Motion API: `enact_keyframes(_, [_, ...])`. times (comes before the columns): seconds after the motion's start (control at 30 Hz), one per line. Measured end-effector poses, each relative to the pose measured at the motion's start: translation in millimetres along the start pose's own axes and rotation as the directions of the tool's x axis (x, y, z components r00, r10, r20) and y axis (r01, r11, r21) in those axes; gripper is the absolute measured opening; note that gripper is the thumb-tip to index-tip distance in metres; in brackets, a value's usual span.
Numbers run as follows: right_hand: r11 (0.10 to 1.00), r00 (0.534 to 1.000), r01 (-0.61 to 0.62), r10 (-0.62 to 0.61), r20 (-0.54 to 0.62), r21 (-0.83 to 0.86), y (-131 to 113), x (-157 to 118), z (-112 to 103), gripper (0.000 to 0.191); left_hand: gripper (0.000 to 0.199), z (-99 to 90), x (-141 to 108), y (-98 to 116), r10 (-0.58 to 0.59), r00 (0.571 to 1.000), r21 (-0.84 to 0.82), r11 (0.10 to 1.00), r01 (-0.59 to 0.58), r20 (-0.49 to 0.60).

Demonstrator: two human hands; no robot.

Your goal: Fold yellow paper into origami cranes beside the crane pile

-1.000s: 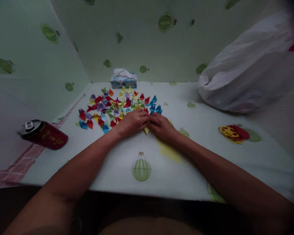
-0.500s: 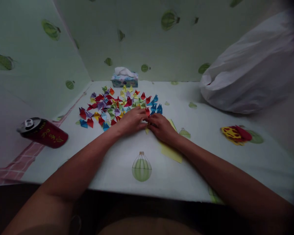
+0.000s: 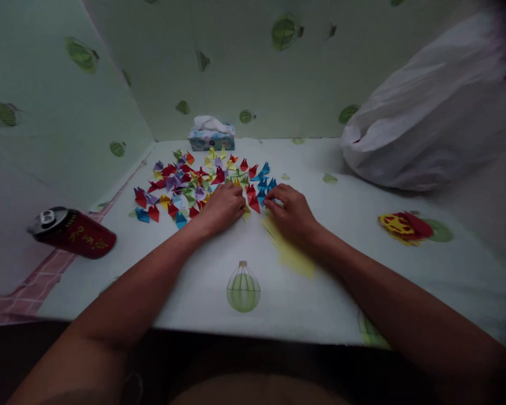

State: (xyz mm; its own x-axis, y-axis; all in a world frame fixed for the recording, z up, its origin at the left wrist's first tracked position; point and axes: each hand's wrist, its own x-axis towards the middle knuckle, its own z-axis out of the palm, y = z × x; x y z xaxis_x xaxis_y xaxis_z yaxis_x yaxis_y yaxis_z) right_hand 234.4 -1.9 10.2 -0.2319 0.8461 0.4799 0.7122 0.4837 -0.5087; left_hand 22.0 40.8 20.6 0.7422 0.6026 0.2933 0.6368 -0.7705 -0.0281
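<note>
My left hand (image 3: 224, 207) rests on the table, its fingers closed on a small piece of yellow folded paper (image 3: 247, 214). Most of that paper is hidden by the fingers. To the right, my right hand (image 3: 293, 211) is apart from it, thumb and forefinger curved toward each other with a small gap, nothing visible between them. Below the right hand lie yellow paper sheets (image 3: 295, 259), partly covered by the wrist. Just beyond both hands spread many small folded paper cranes (image 3: 174, 181) in several colours, with red and blue ones closest to the fingers.
A dark red drink can (image 3: 82, 232) stands at the left. A tissue box (image 3: 212, 138) is against the back wall. On the right are a white plastic bag (image 3: 409, 129) and a red and yellow cut-out piece (image 3: 405, 226). The table's front edge (image 3: 244, 335) is near my body.
My right hand has drawn away to the right from my left hand; before, their fingers met at the yellow paper. The left hand has shifted slightly left and keeps the paper.
</note>
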Motion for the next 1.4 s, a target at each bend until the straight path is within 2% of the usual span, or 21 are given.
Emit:
enact_keyframes(0.2, [1.000,0.997,-0.023,0.024,-0.072,0.012,-2.2,5.4,-12.7,0.014,0.014,-2.9,-0.3,-0.2,-0.013,0.999,0.045,0.999,0.012,0.035])
enact_keyframes(0.37, [0.998,0.995,-0.063,0.065,-0.081,0.022,-10.9,13.6,-44.0,0.013,0.009,-12.7,-0.5,-0.4,-0.003,1.000,0.039,0.999,0.003,0.005])
enact_keyframes(0.43, [0.995,0.994,-0.104,0.105,-0.021,0.004,-10.2,13.4,-55.1,0.012,0.009,-17.4,-0.3,-2.9,-0.002,0.999,0.017,1.000,0.003,-0.044])
enact_keyframes(0.5, [0.990,0.980,-0.129,0.136,0.148,-0.052,-7.3,7.8,-61.5,0.011,0.009,-21.2,-0.2,-5.8,-0.047,0.987,-0.033,0.999,0.043,-0.155])
enact_keyframes(0.57, [0.989,0.938,-0.094,0.128,0.324,-0.118,-4.4,-3.7,-63.3,0.007,0.011,-23.6,-0.4,-7.7,-0.132,0.948,-0.107,0.989,0.105,-0.289])
enact_keyframes(0.6, [0.985,0.926,-0.074,0.126,0.355,-0.157,-3.5,-11.2,-63.2,0.006,0.013,-24.2,-0.6,-8.1,-0.174,0.923,-0.145,0.981,0.132,-0.344])
enact_keyframes(0.67, [0.978,0.912,-0.024,0.106,0.396,-0.205,-3.3,-27.3,-62.6,0.019,0.015,-24.4,-0.9,-7.3,-0.234,0.884,-0.205,0.965,0.161,-0.405])
enact_keyframes(0.73, [0.967,0.897,0.013,0.101,0.431,-0.253,-4.8,-42.3,-62.4,0.021,0.014,-23.9,-1.2,-4.1,-0.263,0.868,-0.245,0.954,0.170,-0.421])
enact_keyframes(0.83, [0.954,0.885,-0.023,0.158,0.437,-0.299,-6.7,-57.7,-62.3,0.021,0.016,-23.0,-1.3,4.8,-0.260,0.870,-0.279,0.949,0.149,-0.419])
enact_keyframes(0.93, [0.958,0.882,-0.110,0.217,0.418,-0.265,-6.1,-64.3,-60.4,0.017,0.017,-20.7,-1.6,17.2,-0.219,0.880,-0.299,0.950,0.093,-0.422])
enact_keyframes(1.07, [0.953,0.869,-0.179,0.270,0.415,-0.244,-4.7,-64.1,-60.3,0.012,0.015,-13.6,-3.7,37.5,-0.187,0.904,-0.383,0.923,0.029,-0.383])
enact_keyframes(1.2, [0.967,0.910,-0.232,0.255,0.328,-0.107,-4.8,-57.6,-68.9,0.016,0.016,-11.1,-5.8,58.8,-0.216,0.933,-0.559,0.829,0.019,-0.288])
enact_keyframes(1.27, [0.962,0.916,-0.272,0.256,0.308,0.010,-5.9,-51.5,-74.1,0.014,0.021,-13.2,-5.2,67.6,-0.282,0.936,-0.682,0.728,0.064,-0.213])
enact_keyframes(1.4, [0.886,0.894,-0.386,0.290,0.342,0.258,-9.9,-34.7,-77.5,0.014,0.028,-15.1,-0.9,78.9,-0.349,0.933,-0.876,0.419,0.237,0.085])
